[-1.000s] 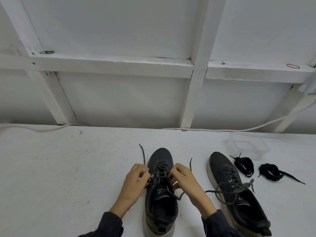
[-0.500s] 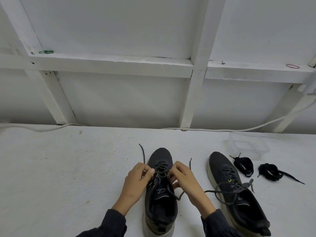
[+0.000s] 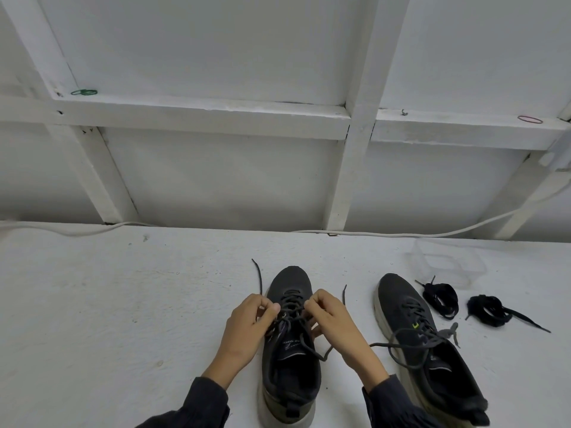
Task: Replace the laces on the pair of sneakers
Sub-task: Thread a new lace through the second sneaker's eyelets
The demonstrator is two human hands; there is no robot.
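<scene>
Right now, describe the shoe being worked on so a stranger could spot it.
On the white table stand two dark shoes. Take the left shoe: the left hand and right hand pinch its lace, while the right shoe lies untouched.

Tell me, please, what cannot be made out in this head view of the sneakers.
Head view:
- Grip spot on the grey lace of the centre sneaker: the fingers of the left hand and right hand pinch it and hide it.
- The tongue print: too small to read.
- Heel of the right sneaker: cut off by the bottom edge.
- The clear container: too faint to tell any contents.
</scene>
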